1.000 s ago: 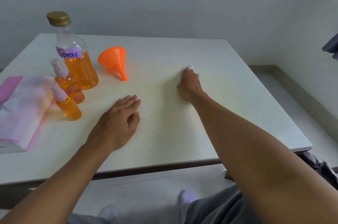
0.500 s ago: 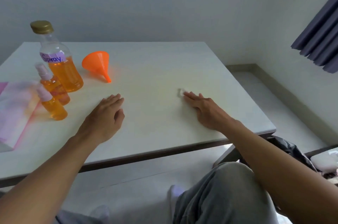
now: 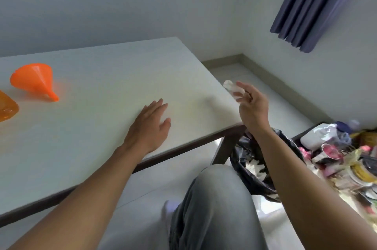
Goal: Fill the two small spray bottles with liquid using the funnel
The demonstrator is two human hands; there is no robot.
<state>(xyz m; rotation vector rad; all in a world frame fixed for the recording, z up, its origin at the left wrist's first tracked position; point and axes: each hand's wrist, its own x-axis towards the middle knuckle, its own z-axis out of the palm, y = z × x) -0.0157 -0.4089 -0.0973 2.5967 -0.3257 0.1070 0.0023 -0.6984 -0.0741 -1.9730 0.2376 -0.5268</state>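
The orange funnel (image 3: pixel 34 80) lies on its side on the white table (image 3: pixel 91 62), near the left border of the view. Its wide mouth is turned to the left and its narrow spout points to the right and toward you, touching the table top. Just to the left of it and nearer to you, only the rounded lower part of a bottle with orange liquid (image 3: pixel 7 108) can be seen, cut by the edge of the picture; it is apart from the funnel.

Your left hand (image 3: pixel 150 127) rests flat on the table, palm down, near the front edge and well to the right of the funnel. The fingers are straight and close together, the thumb is spread a little, and the hand holds nothing.

Your right hand (image 3: pixel 254 109) is raised in the air, just past the right edge of the table, near the front corner. Its fingertips pinch a small white wad (image 3: pixel 231 86), which looks like crumpled paper; it is blurred, so I cannot say more exactly.

Below this hand, beside the table leg, there is a black bag (image 3: pixel 244 153) with white scraps inside. To the right of it lies a heap of mixed rubbish (image 3: pixel 342 158). Your knee in grey trousers (image 3: pixel 216 204) is at the bottom, and a dark blue curtain (image 3: pixel 312 4) hangs at the upper right.
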